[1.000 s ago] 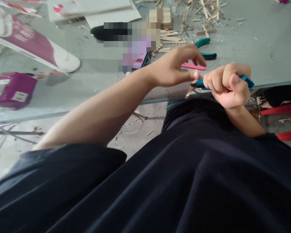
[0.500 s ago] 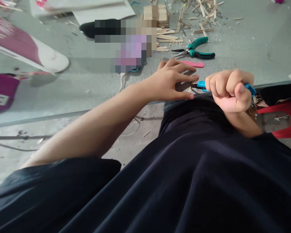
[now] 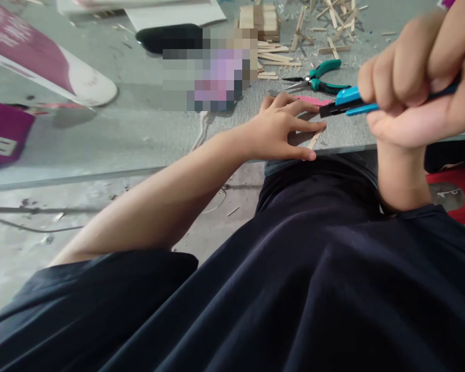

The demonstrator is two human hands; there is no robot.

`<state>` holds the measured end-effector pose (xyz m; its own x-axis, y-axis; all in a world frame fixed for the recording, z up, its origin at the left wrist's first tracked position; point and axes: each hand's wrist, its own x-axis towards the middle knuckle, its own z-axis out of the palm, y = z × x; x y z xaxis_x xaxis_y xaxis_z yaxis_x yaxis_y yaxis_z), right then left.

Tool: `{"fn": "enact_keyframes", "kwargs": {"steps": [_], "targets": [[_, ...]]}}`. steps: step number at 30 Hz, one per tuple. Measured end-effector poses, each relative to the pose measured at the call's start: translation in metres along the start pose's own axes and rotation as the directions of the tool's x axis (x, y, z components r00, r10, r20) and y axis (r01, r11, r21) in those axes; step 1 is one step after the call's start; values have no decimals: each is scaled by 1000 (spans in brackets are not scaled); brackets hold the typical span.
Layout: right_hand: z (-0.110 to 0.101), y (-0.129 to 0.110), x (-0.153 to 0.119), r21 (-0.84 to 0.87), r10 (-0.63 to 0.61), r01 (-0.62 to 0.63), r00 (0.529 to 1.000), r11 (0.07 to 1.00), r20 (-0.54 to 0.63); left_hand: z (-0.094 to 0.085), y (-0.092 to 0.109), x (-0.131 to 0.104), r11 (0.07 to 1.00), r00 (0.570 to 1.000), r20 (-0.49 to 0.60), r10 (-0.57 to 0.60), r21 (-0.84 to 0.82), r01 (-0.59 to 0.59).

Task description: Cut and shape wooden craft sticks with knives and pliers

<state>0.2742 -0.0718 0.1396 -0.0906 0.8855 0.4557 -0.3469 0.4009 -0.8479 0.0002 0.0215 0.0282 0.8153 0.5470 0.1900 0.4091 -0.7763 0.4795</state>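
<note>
My left hand [image 3: 281, 126] rests at the table's front edge with its fingers spread. A short pale wooden craft stick [image 3: 316, 138] lies flat between its index fingertip and thumb tip, which touch the stick's two ends. My right hand [image 3: 414, 82] is wrapped round a blue utility knife [image 3: 349, 96], raised above the table to the right. The knife's dark front end points left toward my left fingers, apart from the stick. Just beyond my left fingers lies a pink-handled tool [image 3: 312, 100], partly hidden.
Green-handled needle-nose pliers [image 3: 312, 78] lie beyond the hands. Stacked craft sticks [image 3: 259, 21] and several loose ones are behind. A black object [image 3: 166, 38], a blurred-out item [image 3: 217, 77], a purple box [image 3: 3, 135] and a pink-and-white package [image 3: 46, 57] lie leftward. A red stool [image 3: 455, 194] stands lower right.
My right hand has lifted up and to the right with the utility knife, drawing it away from the stick. The left hand has stayed on the stick; the view has shifted slightly.
</note>
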Motion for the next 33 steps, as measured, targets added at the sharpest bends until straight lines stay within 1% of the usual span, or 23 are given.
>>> {"fn": "enact_keyframes", "kwargs": {"steps": [2,4,7,10,12,14,18,21,24,26,29,33], "targets": [[4,14,-12,-4,-17,17,1000,1000,-1,1,0,0,1000,1000,-3,1,-3,-1],[9,35,-22,-11,-44,44,999,999,8,1,0,0,1000,1000,-3,6,-5,-6],[10,67,-28,19,-158,158,987,987,29,0,1,0,1000,1000,0,5,-5,-5],[8,84,-28,56,-240,238,971,970,19,0,1,-1,1000,1000,1,4,-11,-4],[6,86,-28,66,-265,264,964,962,7,0,0,-1,1000,1000,-6,7,-18,-7],[4,86,-28,71,-278,276,960,959,21,0,-1,-2,1000,1000,-11,7,-18,-7],[1,86,-30,40,-238,237,971,971,31,0,-1,-2,1000,1000,-7,4,-15,-4],[3,92,-29,45,-249,248,968,968,18,0,-2,-2,1000,1000,-4,11,-17,-11],[5,97,-28,66,-295,298,954,952,-53,1,-4,-2,1000,1000,-15,24,-4,-24],[4,97,-28,33,-267,270,962,962,-62,2,-5,-2,1000,999,-22,26,11,-26],[0,92,-30,-9,-188,188,982,982,9,3,-5,-1,1000,1000,-14,21,24,-20],[3,84,-31,101,-248,238,965,966,90,2,-4,-1,1000,1000,-20,15,20,-14]]}}
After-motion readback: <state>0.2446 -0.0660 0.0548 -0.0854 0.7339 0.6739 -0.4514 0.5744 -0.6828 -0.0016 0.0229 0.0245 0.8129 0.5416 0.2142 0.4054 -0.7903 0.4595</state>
